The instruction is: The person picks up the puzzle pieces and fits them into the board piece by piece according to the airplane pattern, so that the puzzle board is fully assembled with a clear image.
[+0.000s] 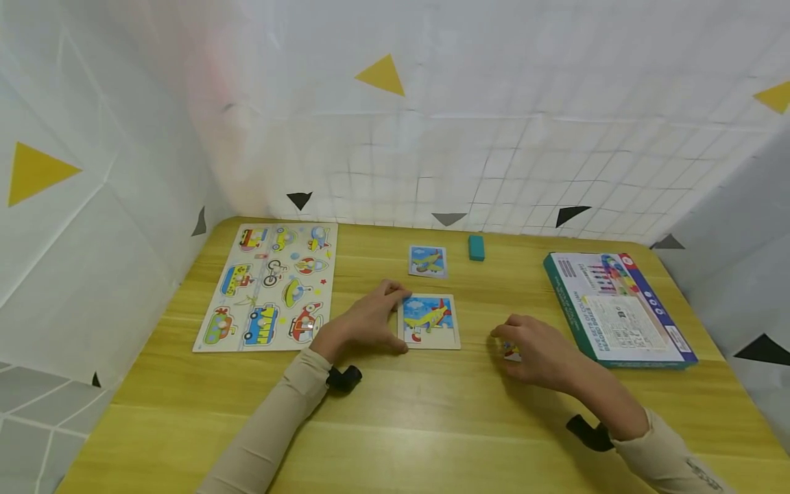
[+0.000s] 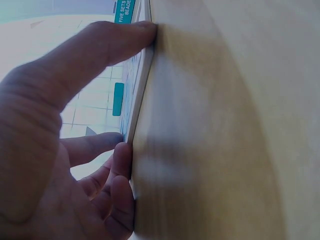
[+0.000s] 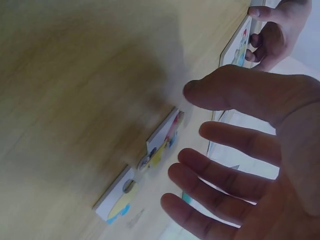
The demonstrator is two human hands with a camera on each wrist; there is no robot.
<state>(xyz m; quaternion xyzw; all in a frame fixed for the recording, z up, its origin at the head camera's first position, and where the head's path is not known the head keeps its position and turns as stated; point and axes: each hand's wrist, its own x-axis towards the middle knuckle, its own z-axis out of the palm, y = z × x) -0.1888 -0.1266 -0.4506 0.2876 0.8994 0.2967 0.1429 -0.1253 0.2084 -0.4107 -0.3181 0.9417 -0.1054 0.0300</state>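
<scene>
My left hand (image 1: 365,321) grips the left side of a small square airplane puzzle board (image 1: 430,317), thumb at the near corner and forefinger at the far one. In the left wrist view the thumb (image 2: 107,45) and curled fingers touch the board's pale edge (image 2: 139,95). To the right, my right hand (image 1: 540,351) hovers low over a puzzle piece (image 1: 512,351), which it partly hides. The right wrist view shows its fingers spread, apart from two pieces lying on the table, a red-and-yellow one (image 3: 164,140) and a yellow-and-blue one (image 3: 118,197).
Behind the board lie an airplane picture card (image 1: 427,261) and a teal block (image 1: 476,248). A large vehicle peg puzzle (image 1: 280,274) is at the left. A flat beaded-boxes carton (image 1: 623,309) lies right of my right hand. White sheeting (image 1: 469,137) stands behind the table.
</scene>
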